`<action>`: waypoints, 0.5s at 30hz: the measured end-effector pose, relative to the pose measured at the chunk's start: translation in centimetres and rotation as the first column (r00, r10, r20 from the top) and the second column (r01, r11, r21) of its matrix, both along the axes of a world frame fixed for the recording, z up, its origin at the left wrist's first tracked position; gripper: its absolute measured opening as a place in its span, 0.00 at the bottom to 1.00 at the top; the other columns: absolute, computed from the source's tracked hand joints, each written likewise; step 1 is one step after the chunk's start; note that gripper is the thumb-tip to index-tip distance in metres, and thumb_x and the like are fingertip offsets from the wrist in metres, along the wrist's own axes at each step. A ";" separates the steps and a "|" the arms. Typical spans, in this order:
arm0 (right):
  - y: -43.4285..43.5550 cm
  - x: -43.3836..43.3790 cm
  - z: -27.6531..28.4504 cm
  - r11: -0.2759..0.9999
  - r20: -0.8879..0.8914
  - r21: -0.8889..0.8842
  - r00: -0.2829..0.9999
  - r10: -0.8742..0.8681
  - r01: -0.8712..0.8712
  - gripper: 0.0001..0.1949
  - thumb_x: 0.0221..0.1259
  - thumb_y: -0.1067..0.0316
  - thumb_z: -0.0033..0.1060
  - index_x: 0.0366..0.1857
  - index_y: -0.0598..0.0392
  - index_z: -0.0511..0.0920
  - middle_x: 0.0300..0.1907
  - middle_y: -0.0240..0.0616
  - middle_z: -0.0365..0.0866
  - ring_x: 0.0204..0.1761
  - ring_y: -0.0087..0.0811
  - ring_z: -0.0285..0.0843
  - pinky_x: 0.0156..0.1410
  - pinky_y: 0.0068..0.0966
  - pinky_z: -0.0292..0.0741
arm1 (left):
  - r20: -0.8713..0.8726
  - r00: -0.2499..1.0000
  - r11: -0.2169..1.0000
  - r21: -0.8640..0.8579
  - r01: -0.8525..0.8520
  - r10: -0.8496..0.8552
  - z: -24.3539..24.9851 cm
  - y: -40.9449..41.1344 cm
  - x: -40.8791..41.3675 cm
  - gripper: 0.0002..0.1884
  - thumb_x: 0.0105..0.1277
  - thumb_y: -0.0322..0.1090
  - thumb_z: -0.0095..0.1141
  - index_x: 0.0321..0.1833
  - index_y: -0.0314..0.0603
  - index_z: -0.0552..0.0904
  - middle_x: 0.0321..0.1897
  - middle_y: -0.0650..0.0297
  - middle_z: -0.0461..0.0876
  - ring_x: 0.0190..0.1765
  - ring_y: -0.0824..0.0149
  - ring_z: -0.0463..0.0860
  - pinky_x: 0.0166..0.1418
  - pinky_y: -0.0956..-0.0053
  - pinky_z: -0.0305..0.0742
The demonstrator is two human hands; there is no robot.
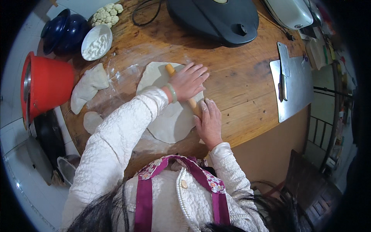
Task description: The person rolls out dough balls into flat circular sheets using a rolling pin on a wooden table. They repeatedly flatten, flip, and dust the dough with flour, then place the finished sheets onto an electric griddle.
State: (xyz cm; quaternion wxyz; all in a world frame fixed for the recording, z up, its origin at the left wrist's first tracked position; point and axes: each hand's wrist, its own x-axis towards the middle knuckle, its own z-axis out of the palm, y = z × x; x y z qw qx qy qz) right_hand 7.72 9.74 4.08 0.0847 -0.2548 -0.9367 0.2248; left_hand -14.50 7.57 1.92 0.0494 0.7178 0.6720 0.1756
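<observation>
A wide, thin sheet of dough (169, 121) lies on the wooden table in front of me. Across its right part runs a slanting wooden rolling pin (170, 69), whose middle is hidden under my left hand (188, 81). That hand lies flat over the pin with its fingers stretched out, and a pale bangle (173, 92) circles the wrist. At the pin's nearer end, by the sheet's right edge, my right hand (209, 120) is closed around the wood. To the left rest a thick lump of dough (89, 88) and a small, partly hidden dough piece (92, 121).
A white bowl of flour (97, 43), dark blue pot (68, 33), cauliflower (107, 15) and red bucket (50, 82) stand left. A black appliance (214, 21) occupies the back. On the right, a cleaver (284, 61) and a knife (280, 91) lie on a metal board (298, 87).
</observation>
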 end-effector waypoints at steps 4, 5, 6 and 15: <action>2.3 0.6 0.4 0.997 -0.004 -0.002 0.997 -0.076 0.076 0.32 0.56 0.62 0.72 0.66 0.58 0.71 0.60 0.47 0.75 0.62 0.49 0.71 0.68 0.47 0.66 | 0.040 0.999 0.995 0.099 -0.024 0.020 0.0 6.1 0.8 0.23 0.71 0.49 0.56 0.61 0.39 0.81 0.65 0.54 0.77 0.71 0.55 0.71 0.75 0.57 0.62; 2.7 0.4 0.2 0.997 -0.003 -0.022 0.997 -0.075 0.075 0.31 0.55 0.63 0.72 0.65 0.57 0.72 0.57 0.47 0.76 0.60 0.48 0.73 0.66 0.46 0.68 | 0.020 0.999 0.999 0.035 -0.036 0.035 0.0 7.2 0.8 0.23 0.71 0.48 0.56 0.60 0.39 0.81 0.64 0.55 0.78 0.71 0.55 0.71 0.75 0.57 0.63; 3.3 0.5 0.0 0.996 0.001 -0.040 0.997 -0.079 0.079 0.30 0.55 0.63 0.72 0.63 0.57 0.73 0.55 0.46 0.77 0.58 0.48 0.74 0.64 0.44 0.70 | 0.004 0.999 0.999 -0.029 -0.044 0.044 0.5 8.4 1.0 0.22 0.71 0.48 0.56 0.59 0.39 0.81 0.64 0.55 0.78 0.71 0.55 0.72 0.75 0.57 0.63; 2.1 -2.9 0.1 0.994 -0.201 -0.071 0.977 0.067 -0.082 0.23 0.55 0.66 0.70 0.57 0.57 0.77 0.47 0.43 0.79 0.49 0.46 0.77 0.54 0.40 0.76 | -0.017 0.961 0.956 -0.106 -0.275 0.275 1.7 -7.1 -2.3 0.30 0.67 0.44 0.59 0.70 0.38 0.73 0.72 0.50 0.68 0.77 0.47 0.62 0.82 0.47 0.49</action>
